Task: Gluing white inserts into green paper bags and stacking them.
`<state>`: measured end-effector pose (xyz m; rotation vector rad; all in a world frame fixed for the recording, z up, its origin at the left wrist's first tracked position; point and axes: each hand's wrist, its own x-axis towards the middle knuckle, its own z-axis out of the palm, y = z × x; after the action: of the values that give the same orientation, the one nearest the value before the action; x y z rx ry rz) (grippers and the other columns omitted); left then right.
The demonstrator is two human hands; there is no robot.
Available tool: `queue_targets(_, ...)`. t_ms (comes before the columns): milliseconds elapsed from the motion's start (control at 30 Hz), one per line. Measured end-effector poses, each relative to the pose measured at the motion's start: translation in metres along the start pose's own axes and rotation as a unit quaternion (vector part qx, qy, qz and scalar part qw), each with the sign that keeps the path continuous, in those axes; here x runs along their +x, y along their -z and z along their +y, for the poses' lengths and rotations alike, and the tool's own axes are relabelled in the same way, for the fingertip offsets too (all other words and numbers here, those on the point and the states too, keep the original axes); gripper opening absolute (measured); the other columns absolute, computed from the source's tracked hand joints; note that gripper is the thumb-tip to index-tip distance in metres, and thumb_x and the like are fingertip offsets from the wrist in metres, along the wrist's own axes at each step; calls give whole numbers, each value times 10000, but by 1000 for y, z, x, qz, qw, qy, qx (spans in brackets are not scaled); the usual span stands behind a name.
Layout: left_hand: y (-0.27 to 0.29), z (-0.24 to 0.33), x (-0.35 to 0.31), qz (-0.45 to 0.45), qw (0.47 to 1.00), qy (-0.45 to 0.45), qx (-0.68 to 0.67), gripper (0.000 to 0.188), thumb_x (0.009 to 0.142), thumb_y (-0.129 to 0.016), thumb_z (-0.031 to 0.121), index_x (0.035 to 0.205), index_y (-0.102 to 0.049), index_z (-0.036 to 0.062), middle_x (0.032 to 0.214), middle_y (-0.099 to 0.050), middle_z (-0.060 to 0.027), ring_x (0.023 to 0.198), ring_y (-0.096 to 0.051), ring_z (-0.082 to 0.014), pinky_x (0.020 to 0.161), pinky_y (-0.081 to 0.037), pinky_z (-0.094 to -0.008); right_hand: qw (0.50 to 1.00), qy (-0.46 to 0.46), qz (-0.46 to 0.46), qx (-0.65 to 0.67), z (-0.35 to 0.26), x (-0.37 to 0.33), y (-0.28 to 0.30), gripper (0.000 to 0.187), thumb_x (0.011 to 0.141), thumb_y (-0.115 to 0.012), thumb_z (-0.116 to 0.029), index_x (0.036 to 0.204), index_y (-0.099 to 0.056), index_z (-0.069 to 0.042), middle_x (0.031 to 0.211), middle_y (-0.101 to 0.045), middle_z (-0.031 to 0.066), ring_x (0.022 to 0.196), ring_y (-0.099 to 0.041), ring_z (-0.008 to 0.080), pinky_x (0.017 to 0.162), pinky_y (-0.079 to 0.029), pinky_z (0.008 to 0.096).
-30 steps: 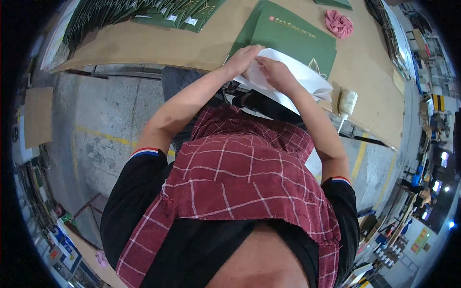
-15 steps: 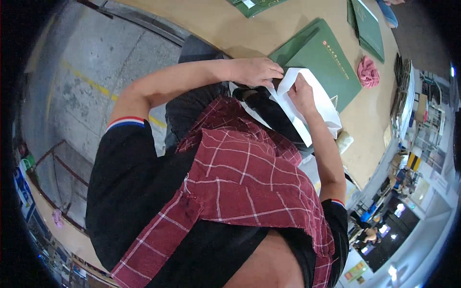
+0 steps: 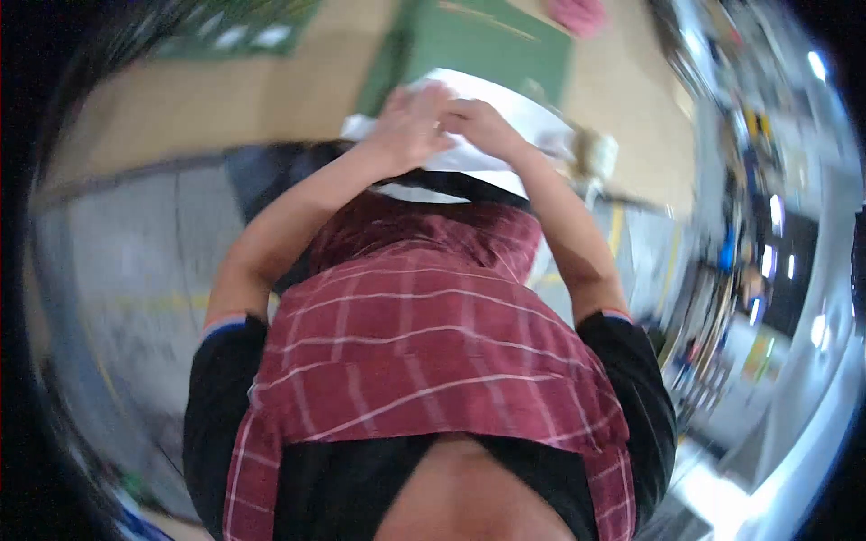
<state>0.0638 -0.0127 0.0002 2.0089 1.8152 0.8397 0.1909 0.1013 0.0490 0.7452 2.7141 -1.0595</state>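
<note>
A stiff white paper piece (image 3: 514, 113), folded with raised sides, sits at the table's near edge and over my lap. My left hand (image 3: 410, 131) lies against its left part, fingers bent and pressed to the paper. Close beside it, my right hand (image 3: 487, 128) has its fingers curled together on the paper's middle, the fingertips almost meeting the left hand. Motion blurs both hands, and the exact spot they pinch is hidden. Just beyond the paper lies a flat green paper bag (image 3: 483, 45) with small gold print.
More green bags (image 3: 239, 32) with white patches lie at the far left of the tan table (image 3: 298, 99). A pink cloth (image 3: 577, 13) is at the far edge. A pale roll-shaped object (image 3: 595, 155) stands right of the paper. Shelves and clutter line the right side.
My head view has turned, so the table now lies straight ahead. My hands have come together on the white paper; before, the right hand was reaching into its fold, apart from the left.
</note>
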Motion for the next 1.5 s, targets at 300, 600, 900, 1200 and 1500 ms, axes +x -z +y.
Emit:
queue_targets(300,-17,-5,11,-41,972,-40,230,622,861,-375,451,1312,-276,34,1390,-215,-149,1296,-190,-241,1032,-148,-457,920,-127,342,-144,70,-167,27,364,745,-607,-77,1096,-517,-41,1026,-559,154,961,-529,281,810,-433,359)
queue_targets(600,54,-2,-39,-106,956,45,270,478,821,-496,325,1219,-424,69,1343,-302,-110,1265,-240,-253,1032,-169,-447,942,92,259,-194,70,-91,-12,285,692,-601,-89,975,-567,-87,948,-554,56,924,-502,247,796,-394,368)
queue_targets(900,-8,56,57,-142,977,-114,-110,309,796,-528,167,1075,-463,51,934,-549,-175,898,-522,-341,748,-423,-401,958,145,236,-73,97,-87,-12,247,643,-586,-56,889,-602,-72,870,-590,86,834,-553,274,742,-428,386)
queue_targets(1200,-24,58,86,-166,978,-21,-125,167,804,-551,195,865,-571,41,748,-585,-172,737,-556,-370,631,-432,-421,874,100,268,393,53,-65,-7,688,880,-391,-430,1331,-160,35,1355,-257,189,1273,-222,267,1035,-169,323)
queue_targets(1500,-54,21,90,-183,952,15,-247,148,775,-557,137,859,-572,16,779,-596,-172,752,-569,-346,624,-453,-406,896,45,330,293,65,-55,-27,643,905,-334,-398,1330,-143,45,1348,-253,213,1269,-225,281,1034,-166,333)
